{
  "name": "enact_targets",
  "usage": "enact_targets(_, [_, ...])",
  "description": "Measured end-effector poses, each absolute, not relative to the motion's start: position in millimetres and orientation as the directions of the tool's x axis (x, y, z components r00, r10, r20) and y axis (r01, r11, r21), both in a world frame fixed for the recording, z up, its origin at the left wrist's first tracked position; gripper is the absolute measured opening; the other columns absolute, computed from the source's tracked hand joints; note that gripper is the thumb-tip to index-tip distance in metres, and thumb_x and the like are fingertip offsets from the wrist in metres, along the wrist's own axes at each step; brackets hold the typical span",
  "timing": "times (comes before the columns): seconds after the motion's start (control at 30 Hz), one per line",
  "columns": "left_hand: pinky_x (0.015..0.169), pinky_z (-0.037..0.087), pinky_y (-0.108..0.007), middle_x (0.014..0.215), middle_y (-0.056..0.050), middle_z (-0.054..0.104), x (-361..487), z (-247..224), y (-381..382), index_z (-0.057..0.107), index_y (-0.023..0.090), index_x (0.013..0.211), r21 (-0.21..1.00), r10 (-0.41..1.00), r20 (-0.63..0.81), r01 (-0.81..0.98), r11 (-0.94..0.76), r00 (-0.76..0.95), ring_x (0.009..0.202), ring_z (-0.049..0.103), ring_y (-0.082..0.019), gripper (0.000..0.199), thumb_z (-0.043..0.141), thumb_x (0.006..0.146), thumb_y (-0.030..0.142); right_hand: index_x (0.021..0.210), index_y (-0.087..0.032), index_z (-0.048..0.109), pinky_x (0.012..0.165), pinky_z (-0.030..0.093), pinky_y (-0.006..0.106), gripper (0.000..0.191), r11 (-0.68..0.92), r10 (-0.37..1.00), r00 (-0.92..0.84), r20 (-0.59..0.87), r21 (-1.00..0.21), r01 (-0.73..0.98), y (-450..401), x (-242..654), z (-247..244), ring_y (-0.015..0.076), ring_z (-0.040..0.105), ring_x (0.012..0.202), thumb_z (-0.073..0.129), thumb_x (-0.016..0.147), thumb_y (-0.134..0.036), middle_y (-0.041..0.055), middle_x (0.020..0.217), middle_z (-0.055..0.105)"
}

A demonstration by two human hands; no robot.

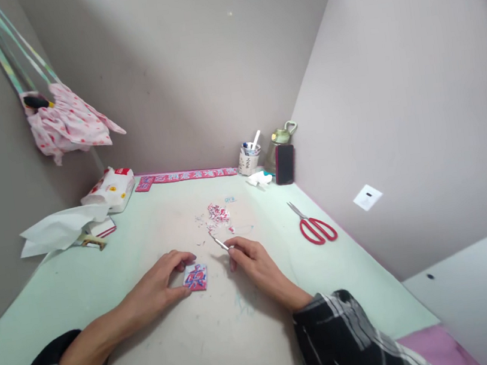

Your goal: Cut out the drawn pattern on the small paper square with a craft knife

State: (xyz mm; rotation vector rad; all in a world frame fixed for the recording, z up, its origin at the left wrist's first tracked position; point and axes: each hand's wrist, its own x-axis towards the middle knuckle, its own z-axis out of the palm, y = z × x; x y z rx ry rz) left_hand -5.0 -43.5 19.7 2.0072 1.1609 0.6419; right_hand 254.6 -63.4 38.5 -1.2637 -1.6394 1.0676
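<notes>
A small square tile (pixel 196 278) with a carved-looking red, white and blue pattern lies flat on the beige board (pixel 166 344). My left hand (pixel 166 278) rests at its left side, with the thumb on the lower left edge and the fingers near the upper left corner. In my right hand (pixel 254 259) is a slim, pen-shaped carving knife (pixel 220 244) with a white handle, pinched between thumb and fingers. Its thin tip points up and left, away from the tile, near a heap of red and white shavings (pixel 218 213).
Red-handled scissors (pixel 318 229) lie at right. Along the back stand a pen cup (pixel 249 158), a green bottle (pixel 281 135) and a phone (pixel 285 164), beside a row of patterned red tiles (pixel 192 175). A tissue pack (pixel 113 189) and loose tissue (pixel 62 229) lie at left.
</notes>
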Motion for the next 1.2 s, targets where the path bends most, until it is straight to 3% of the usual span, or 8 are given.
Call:
enact_targets(0.1, [0.103,0.048,-0.042,0.122,-0.005,0.066,-8.0,19.7,-45.3,0.062,0.027,0.124,0.772,0.864,0.042,0.533,-0.347,0.502,0.114,0.060,-0.028,0.049,0.069,0.076,0.028,0.102,-0.017,0.071,0.070,0.040,0.028,0.023,0.167,0.979,-0.172,0.107,-0.908,0.384,-81.0,260.3,35.4,0.0158,0.055,0.074,0.051,0.095,-0.025,0.0007,0.077,0.064])
enact_targets(0.3, [0.104,0.045,-0.046,0.119,-0.006,0.066,-3.0,18.5,-49.1,0.064,0.025,0.118,0.736,0.855,0.044,0.562,-0.377,0.516,0.114,0.058,-0.028,0.034,0.068,0.086,0.039,0.119,-0.018,0.069,0.071,0.042,0.029,0.029,0.225,0.970,-0.199,0.140,-0.827,0.515,-114.0,258.2,26.6,0.0164,0.055,0.072,0.052,0.095,-0.021,0.0021,0.084,0.065])
enact_targets(0.47, [0.102,0.042,-0.047,0.116,-0.006,0.063,-1.2,19.0,-52.2,0.064,0.025,0.114,0.725,0.853,0.046,0.570,-0.386,0.519,0.113,0.054,-0.029,0.028,0.067,0.089,0.038,0.115,-0.021,0.070,0.064,0.040,0.026,0.025,0.381,0.924,-0.317,0.215,-0.604,0.700,-128.0,252.7,23.8,0.0140,0.056,0.067,0.051,0.099,-0.017,0.0020,0.089,0.061])
enact_targets(0.7, [0.099,0.042,-0.046,0.114,-0.005,0.062,-0.4,19.2,-55.2,0.063,0.026,0.112,0.708,0.862,0.053,0.590,-0.388,0.505,0.111,0.053,-0.028,0.026,0.066,0.089,0.037,0.115,-0.020,0.069,0.058,0.035,0.026,0.027,0.477,0.871,-0.362,0.331,-0.397,0.784,-135.7,248.0,16.9,0.0152,0.056,0.065,0.045,0.103,-0.018,0.0025,0.085,0.058])
enact_targets(1.2, [0.092,0.042,-0.046,0.098,-0.003,0.061,7.7,23.7,-65.2,0.059,0.024,0.096,0.640,0.894,0.082,0.664,-0.386,0.441,0.099,0.053,-0.029,0.023,0.069,0.085,0.041,0.112,-0.021,0.066,0.058,0.036,0.026,0.026,0.433,0.885,-0.318,0.340,-0.348,0.831,-145.6,241.1,14.2,0.0155,0.057,0.064,0.042,0.103,-0.016,0.0025,0.084,0.057])
